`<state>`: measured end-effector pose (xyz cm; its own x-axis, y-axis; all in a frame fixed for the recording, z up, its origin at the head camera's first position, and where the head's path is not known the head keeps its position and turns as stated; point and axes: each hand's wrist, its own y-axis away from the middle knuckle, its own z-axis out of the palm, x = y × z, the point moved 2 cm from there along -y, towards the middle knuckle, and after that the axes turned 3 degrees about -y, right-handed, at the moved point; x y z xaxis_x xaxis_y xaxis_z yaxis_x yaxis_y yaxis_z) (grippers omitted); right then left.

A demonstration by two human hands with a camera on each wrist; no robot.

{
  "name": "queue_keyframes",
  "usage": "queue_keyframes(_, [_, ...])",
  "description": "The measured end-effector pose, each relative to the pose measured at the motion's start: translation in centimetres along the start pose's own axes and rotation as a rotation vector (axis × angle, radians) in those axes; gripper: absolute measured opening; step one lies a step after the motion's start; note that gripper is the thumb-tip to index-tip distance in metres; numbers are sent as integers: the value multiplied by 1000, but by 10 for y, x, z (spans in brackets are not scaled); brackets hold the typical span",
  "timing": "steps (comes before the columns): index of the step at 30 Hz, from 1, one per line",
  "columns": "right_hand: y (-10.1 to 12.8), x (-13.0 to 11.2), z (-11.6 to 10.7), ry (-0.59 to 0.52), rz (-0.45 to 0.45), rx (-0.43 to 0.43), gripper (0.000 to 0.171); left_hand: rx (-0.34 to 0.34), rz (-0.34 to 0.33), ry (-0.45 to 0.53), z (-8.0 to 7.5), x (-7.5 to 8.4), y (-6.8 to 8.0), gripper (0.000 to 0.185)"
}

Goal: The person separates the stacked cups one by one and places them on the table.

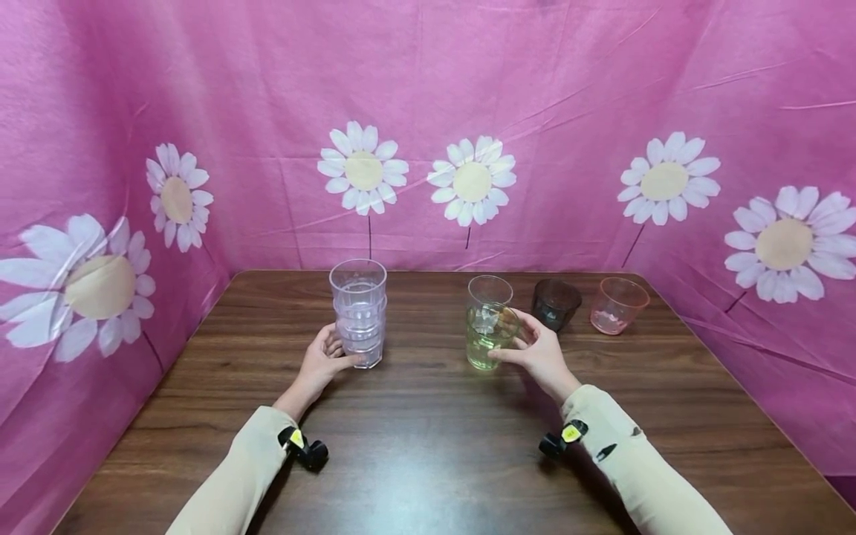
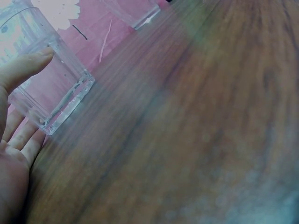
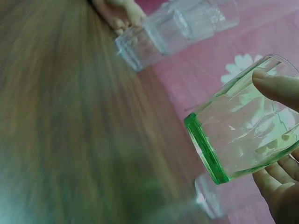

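Observation:
My left hand [image 1: 321, 368] holds the lowest part of an upright stack of clear glasses [image 1: 361, 308], thumb in front and fingers at the side. In the left wrist view my thumb lies across the clear bottom glass [image 2: 58, 88]. My right hand [image 1: 540, 355] grips a green glass [image 1: 483, 348] between thumb and fingers; its thick green base [image 3: 205, 149] shows in the right wrist view. Whether that base touches the table, I cannot tell. A clear glass [image 1: 490, 288] stands just behind the green one, partly hidden by it.
To the right of my right hand stand a dark glass [image 1: 555, 303] and a pink glass [image 1: 618, 306], near the back of the brown wooden table [image 1: 428, 446]. A pink curtain with daisies [image 1: 421, 74] hangs around the table's back and sides.

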<state>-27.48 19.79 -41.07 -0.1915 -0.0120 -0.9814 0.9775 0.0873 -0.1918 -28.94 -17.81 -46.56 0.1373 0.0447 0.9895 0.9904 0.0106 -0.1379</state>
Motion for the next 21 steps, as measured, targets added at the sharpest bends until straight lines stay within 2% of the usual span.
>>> queue_keyframes(6, [11, 5, -25, 52, 13, 36, 83, -1, -10, -2, 0, 0, 0, 70])
queue_keyframes(17, [30, 4, -71, -89, -42, 105, 76, 6, 10, -12, -1, -2, 0, 70])
queue_keyframes(21, [37, 1, -89, -108, -51, 150, 72, 7, 8, -18, -1, -3, -1, 71])
